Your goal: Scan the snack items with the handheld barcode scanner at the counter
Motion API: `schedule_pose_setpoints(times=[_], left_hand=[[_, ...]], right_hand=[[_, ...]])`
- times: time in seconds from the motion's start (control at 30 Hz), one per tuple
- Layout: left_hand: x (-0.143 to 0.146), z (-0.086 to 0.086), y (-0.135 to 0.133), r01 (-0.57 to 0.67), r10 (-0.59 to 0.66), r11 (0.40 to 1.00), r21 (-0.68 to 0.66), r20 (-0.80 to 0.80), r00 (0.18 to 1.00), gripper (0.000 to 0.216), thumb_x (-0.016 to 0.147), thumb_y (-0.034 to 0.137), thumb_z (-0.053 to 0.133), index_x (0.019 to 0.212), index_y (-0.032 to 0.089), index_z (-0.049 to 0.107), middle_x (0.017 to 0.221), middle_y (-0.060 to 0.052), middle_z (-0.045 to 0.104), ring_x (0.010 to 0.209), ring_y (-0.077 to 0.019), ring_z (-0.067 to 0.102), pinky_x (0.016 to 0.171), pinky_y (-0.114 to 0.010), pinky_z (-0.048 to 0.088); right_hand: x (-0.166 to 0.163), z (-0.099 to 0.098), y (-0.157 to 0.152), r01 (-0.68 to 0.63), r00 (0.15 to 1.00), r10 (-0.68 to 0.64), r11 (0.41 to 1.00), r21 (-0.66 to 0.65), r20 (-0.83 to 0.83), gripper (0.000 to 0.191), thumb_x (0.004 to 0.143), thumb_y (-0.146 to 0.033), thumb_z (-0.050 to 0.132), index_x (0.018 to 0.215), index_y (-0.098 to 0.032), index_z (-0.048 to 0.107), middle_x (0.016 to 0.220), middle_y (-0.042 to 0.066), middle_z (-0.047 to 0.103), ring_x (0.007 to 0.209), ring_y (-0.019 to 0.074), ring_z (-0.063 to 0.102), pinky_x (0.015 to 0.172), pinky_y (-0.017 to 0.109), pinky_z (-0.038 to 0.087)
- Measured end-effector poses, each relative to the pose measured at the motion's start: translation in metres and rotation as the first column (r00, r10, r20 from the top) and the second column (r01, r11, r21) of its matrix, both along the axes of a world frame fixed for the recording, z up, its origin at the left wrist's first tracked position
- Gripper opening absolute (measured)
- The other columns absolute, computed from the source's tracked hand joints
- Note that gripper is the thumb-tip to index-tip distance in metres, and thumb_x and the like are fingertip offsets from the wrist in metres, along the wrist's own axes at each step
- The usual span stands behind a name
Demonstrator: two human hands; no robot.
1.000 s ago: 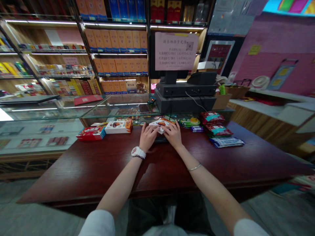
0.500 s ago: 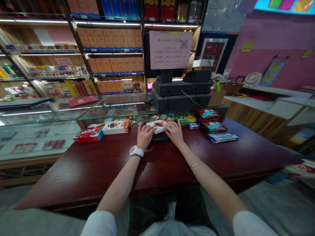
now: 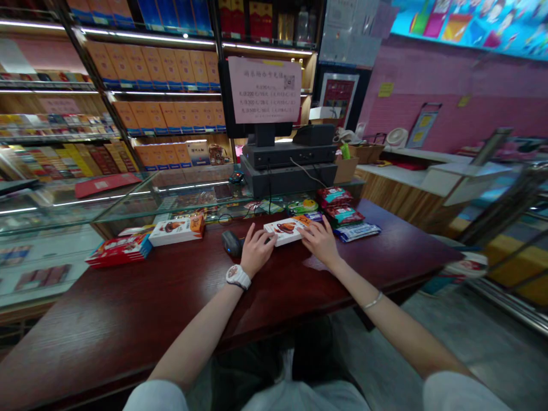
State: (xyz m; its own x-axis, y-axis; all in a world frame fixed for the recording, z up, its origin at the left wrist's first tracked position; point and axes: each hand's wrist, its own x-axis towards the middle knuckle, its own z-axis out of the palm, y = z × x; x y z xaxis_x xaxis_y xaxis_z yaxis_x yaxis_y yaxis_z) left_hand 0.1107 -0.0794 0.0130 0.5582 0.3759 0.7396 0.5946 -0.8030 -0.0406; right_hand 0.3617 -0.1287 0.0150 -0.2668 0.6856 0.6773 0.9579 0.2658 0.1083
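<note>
A white and orange snack box with a chocolate picture on top lies between my two hands, just above or on the dark red desk. My left hand, below a white wristwatch, has its fingers on the box's left end. At the right end, my right hand grips the box with its thumb and fingers. Close by my left hand is a dark handheld barcode scanner with a small blue light. A similar white and orange box rests farther left, beside a stack of red snack packs.
Red bagged snacks, a blue and white pack and a green pack lie at the desk's back right. Behind stand a glass counter, a monitor with a paper sign and a dark cash drawer.
Both hands have carried the box to the right across the desk, away from the scanner, which now shows more fully. The view has turned to the right.
</note>
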Motion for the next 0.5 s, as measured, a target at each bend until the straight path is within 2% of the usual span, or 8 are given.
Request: schedule_pose_setpoints(times=[0.17,0.33,0.5], left_hand=[[0.032,-0.004,-0.014,0.084,-0.085,0.996,-0.014,-0.085,0.993,0.028,0.093,0.018,0.052,0.112,0.028,0.07,0.11,-0.004,0.074,0.11,-0.0224,0.064,0.12,-0.057,0.031],[0.057,-0.009,-0.02,0.165,-0.167,0.986,-0.032,-0.137,0.976,0.026,0.094,0.018,0.05,0.109,0.025,0.071,0.107,-0.004,0.075,0.106,-0.0218,0.064,0.12,-0.055,0.033],[0.066,-0.012,-0.022,0.137,-0.151,0.986,-0.095,-0.16,0.975,0.025,0.092,0.014,0.051,0.102,0.025,0.071,0.103,-0.003,0.076,0.101,-0.0217,0.065,0.12,-0.055,0.031]], right_hand=[[0.034,-0.011,-0.03,0.044,0.999,-0.043,0.998,-0.036,0.03,0.034,0.089,-0.017,0.055,0.117,-0.028,0.07,0.1,0.007,0.071,0.107,0.0275,0.056,0.118,0.06,0.025],[0.055,-0.019,-0.047,0.097,0.995,-0.096,0.992,-0.086,0.021,0.033,0.09,-0.017,0.055,0.117,-0.028,0.07,0.1,0.007,0.071,0.106,0.0279,0.056,0.117,0.062,0.024],[0.058,-0.025,-0.051,0.121,0.993,-0.12,0.983,-0.138,0.015,0.032,0.092,-0.018,0.053,0.117,-0.026,0.07,0.1,0.008,0.07,0.105,0.0265,0.058,0.118,0.058,0.026]])
